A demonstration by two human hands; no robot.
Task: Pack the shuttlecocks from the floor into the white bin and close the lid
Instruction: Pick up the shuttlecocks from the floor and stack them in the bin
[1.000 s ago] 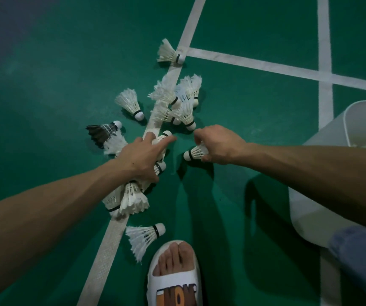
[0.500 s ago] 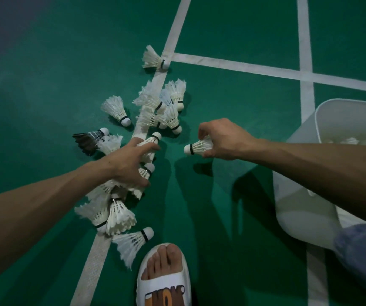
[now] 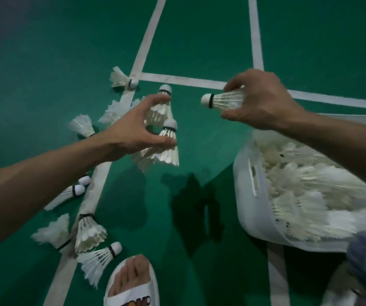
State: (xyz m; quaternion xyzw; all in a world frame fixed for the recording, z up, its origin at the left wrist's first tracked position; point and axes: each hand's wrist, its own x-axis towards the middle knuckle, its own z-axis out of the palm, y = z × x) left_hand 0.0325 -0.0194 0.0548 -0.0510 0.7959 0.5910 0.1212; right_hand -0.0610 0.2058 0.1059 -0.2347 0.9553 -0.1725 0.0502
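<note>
Nearest the wearer and well left of the white bin (image 3: pixel 243 173), a slippered foot (image 3: pixel 131 281) stands beside several loose shuttlecocks (image 3: pixel 89 233) strewn along a white court line (image 3: pixel 99 177), so the floor looks far from cleared. The bin sits open on the right, heaped with shuttlecocks; no lid can be made out. Farther out and left of the bin, the left hand (image 3: pixel 133 131) curls round a small bunch of shuttlecocks (image 3: pixel 166 149), corks up and skirts hanging, held off the floor. Just past the bin's far left corner, the right hand (image 3: pixel 263 100) pinches a single shuttlecock (image 3: pixel 226 100) by its skirt, with its long axis level and its cork pointing away from the bin. The right hand is nearer the opening, so its drop probably needs only a short swing back, while the left must cross rightward. Farthest from the bin, one more shuttlecock (image 3: pixel 120 78) lies at the line junction
</note>
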